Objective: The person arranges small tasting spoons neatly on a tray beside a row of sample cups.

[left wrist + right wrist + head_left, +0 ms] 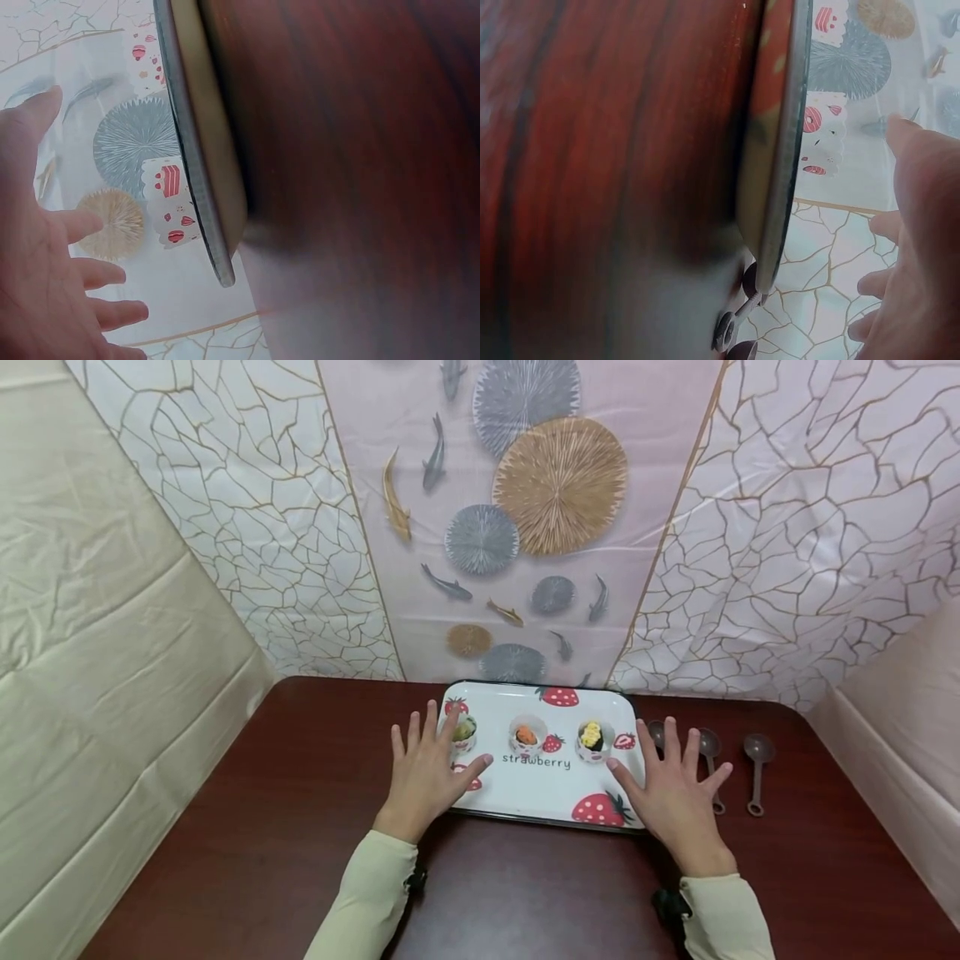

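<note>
A white tray (536, 789) printed with strawberries lies on the dark table. Three paper cups stand in a row on it: a left cup (463, 744) with green food, a middle cup (527, 737) with orange food, and a right cup (594, 742) with yellow food on something dark. My left hand (427, 772), fingers spread, hovers over the tray's left side, near the green-filled cup. With fingers splayed, my right hand (675, 797) is above the tray's right edge. Both wrist views show the hands apart from the tray rim, holding nothing.
Three grey-brown spoons lie right of the tray: a right spoon (757, 768), a middle spoon (708, 745) and a left spoon (657, 732), the latter two partly behind my right hand. Patterned cloth (555, 602) hangs behind the reddish-brown table (300, 827).
</note>
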`<state>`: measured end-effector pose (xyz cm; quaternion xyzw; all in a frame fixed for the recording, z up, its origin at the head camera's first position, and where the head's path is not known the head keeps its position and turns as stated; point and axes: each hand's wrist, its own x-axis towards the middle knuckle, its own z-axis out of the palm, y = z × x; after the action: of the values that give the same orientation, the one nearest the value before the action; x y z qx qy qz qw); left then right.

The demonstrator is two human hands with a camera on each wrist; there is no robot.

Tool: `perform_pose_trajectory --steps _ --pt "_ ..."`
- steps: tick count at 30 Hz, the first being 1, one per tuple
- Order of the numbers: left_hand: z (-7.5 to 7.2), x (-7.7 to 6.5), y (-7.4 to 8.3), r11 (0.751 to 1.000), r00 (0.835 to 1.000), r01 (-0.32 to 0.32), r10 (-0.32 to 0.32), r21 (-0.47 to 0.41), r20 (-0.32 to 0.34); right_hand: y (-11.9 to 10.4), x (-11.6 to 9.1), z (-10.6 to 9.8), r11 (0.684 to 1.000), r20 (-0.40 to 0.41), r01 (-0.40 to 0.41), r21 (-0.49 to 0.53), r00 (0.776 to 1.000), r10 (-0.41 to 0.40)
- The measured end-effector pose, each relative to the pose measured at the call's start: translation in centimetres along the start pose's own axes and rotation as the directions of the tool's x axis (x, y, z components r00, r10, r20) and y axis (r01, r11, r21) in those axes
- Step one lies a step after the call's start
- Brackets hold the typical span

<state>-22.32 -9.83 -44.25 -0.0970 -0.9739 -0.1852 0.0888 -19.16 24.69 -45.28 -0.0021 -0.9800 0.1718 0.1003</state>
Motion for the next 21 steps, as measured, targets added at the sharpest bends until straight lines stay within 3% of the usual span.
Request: perform_pose_trajectory --steps 6,16,21 --pt "-0.1 -0.4 -0.1 0.998 0.999 0.017 -0.015 -0.068 0.028 0.0 -0.1 0.1 1.0 0.026 -0.005 0.02 1.0 0.004" --pt "-0.5 0.0 -0.2 0.983 0.999 0.039 -0.037 -0.182 0.013 0.0 0.0 -0.4 0.995 0.032 -0.012 0.098 0.999 0.009" --pt "-0.7 0.0 -0.8 0.949 0.994 0.109 -0.102 -0.297 0.04 0.1 -0.2 -1.4 0.981 0.076 -0.067 0.182 0.996 0.054"
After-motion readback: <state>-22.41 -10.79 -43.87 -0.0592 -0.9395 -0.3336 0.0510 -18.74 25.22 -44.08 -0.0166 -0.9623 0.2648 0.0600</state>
